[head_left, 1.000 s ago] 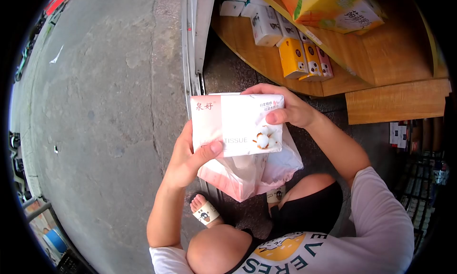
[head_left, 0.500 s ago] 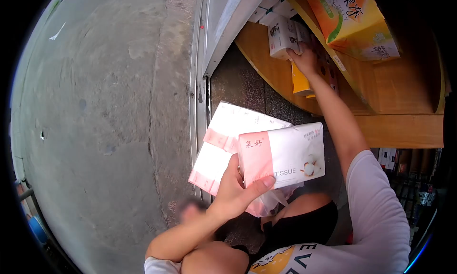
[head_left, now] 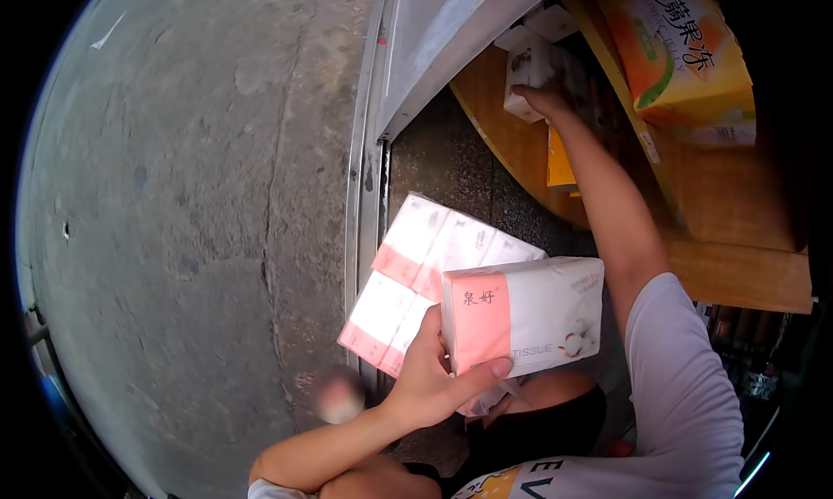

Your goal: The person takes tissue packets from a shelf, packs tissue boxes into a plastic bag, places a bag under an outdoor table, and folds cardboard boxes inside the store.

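Note:
My left hand (head_left: 442, 369) grips a pink-and-white pack of tissues (head_left: 547, 312) with cotton bolls printed on it, the thumb lying across its lower front. Below that pack is a plastic-wrapped bundle of several matching tissue packs (head_left: 408, 265), partly covered by the held pack and my hand. At the upper right, my right hand (head_left: 551, 102) reaches into a wooden shelf. Its fingers are closed on a white printed pack (head_left: 521, 74) that stands there; the far fingers are in shadow.
Below my right hand sits a yellow box (head_left: 560, 160) on the curved wooden shelf (head_left: 490, 121). An orange-and-yellow jelly box (head_left: 681, 56) stands on the neighbouring shelf board. A white panel (head_left: 434, 48) and a metal floor track (head_left: 369, 169) border the concrete floor (head_left: 191, 195).
The view has shifted a little, with the shelf appearing farther right. My left hand and its tissue pack sit slightly lower. My right hand reaches farther across the white pack's front.

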Available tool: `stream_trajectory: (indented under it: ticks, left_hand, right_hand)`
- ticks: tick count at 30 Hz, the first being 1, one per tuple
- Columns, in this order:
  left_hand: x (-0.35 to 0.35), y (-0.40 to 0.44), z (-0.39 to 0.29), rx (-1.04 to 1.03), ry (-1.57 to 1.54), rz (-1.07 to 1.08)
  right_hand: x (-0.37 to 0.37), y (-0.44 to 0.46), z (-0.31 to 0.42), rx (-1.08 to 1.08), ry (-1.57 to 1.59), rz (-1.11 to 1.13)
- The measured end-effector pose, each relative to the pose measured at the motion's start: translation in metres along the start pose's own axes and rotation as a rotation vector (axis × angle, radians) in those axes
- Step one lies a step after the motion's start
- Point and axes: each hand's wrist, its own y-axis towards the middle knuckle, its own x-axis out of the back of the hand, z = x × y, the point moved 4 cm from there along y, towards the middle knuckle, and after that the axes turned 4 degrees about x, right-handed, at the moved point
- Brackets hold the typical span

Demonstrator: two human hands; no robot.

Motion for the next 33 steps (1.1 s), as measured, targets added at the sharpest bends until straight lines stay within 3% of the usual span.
stream_trajectory:
  ticks: [1,4,6,9,13,18,20,24,25,28,33]
  left_hand:
    - [0.0,-0.001,-0.003,0.003,-0.008,-0.003]
    - [0.0,-0.001,-0.008,-0.02,-0.053,-0.005]
    - [0.001,-0.001,-0.007,-0.008,-0.067,0.005]
    - [-0.001,0.001,-0.005,0.016,-0.071,0.022]
    - [-0.005,0.003,-0.001,0.029,-0.053,0.042]
    - [-0.007,0.003,-0.001,0.045,-0.072,0.034]
    - [-0.006,0.003,0.001,0.044,-0.08,0.031]
    - [-0.008,0.004,0.002,0.068,-0.077,0.039]
    - [-0.008,0.004,0.001,0.069,-0.085,0.037]
    - [-0.009,0.006,0.001,0.079,-0.069,0.044]
    - [-0.007,0.005,0.002,0.068,-0.054,0.046]
  right_hand:
    - [0.001,0.001,-0.006,-0.004,0.003,-0.002]
    - [0.012,-0.006,-0.013,0.07,0.423,0.025]
    - [0.059,-0.059,0.018,-0.105,0.491,0.186]
    - [0.067,-0.072,0.005,-0.171,0.642,0.311]
    - [0.06,-0.076,-0.005,-0.053,0.87,0.386]
    - [0.051,-0.078,-0.006,0.059,0.801,0.336]
    - [0.043,-0.075,-0.003,0.346,0.723,0.206]
    - [0.041,-0.104,0.004,0.504,0.457,0.265]
    - [0.043,-0.116,0.01,0.648,0.355,0.23]
    - [0.051,-0.147,0.029,0.708,0.169,0.227]
    - [0.048,-0.132,0.032,0.59,0.236,0.042]
